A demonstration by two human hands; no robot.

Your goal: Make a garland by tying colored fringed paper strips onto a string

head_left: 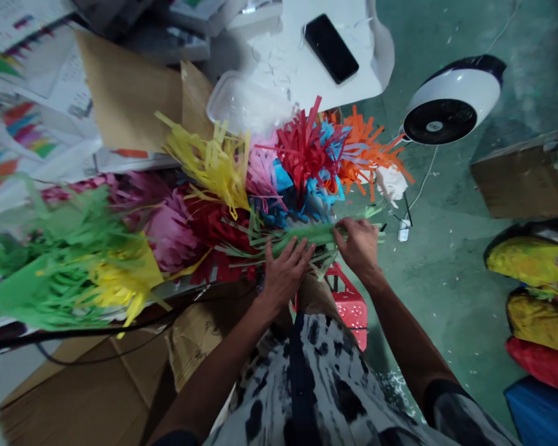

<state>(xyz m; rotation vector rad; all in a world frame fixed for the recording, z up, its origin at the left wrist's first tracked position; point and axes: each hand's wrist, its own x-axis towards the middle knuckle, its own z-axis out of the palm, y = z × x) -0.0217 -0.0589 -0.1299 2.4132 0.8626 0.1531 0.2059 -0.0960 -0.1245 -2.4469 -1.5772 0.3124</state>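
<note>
Our left hand lies flat, loosely spread, on green paper; our right hand pinches one end, nearly closed; better we press lightly, thin paper may tear

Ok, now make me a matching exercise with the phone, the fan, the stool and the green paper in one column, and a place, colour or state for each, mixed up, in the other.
Column one
1. Phone
2. Fan
3. Stool
4. Green paper

Column two
A. Red
B. Touched by the left hand and the right hand
C. Lying on the white table
D. White, with a round black grille

Right pairs: 1-C, 2-D, 3-A, 4-B
</note>
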